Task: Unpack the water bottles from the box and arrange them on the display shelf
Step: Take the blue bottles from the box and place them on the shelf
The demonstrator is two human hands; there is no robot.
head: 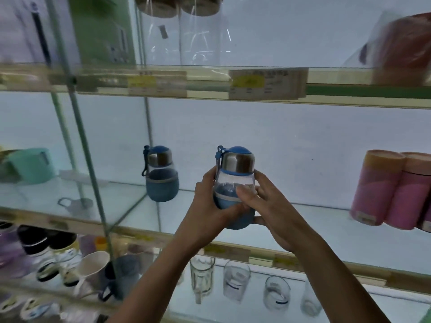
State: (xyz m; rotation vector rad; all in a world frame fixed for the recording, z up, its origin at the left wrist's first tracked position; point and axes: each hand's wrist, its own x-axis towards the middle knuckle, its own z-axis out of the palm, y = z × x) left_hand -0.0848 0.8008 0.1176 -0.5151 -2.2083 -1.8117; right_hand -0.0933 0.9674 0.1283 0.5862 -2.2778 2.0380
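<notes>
Glass display shelf (314, 220) with pale backing fills the view. Left grip (210, 206) and right grip (268, 206) both clasp a small clear, blue-sleeved, steel-capped water bottle (235, 164) upright over it; a matching bottle (161, 178) stands on the shelf left of them.

The held bottle (234, 187) sits between the left hand (207, 203) and the right hand (272, 206), before the middle shelf (303, 217). A second bottle (161, 176) stands on that shelf to the left, and tubes (377, 187) stand at the right. Glasses (235, 280) stand on the shelf below, jars (182, 31) on the shelf above.
</notes>
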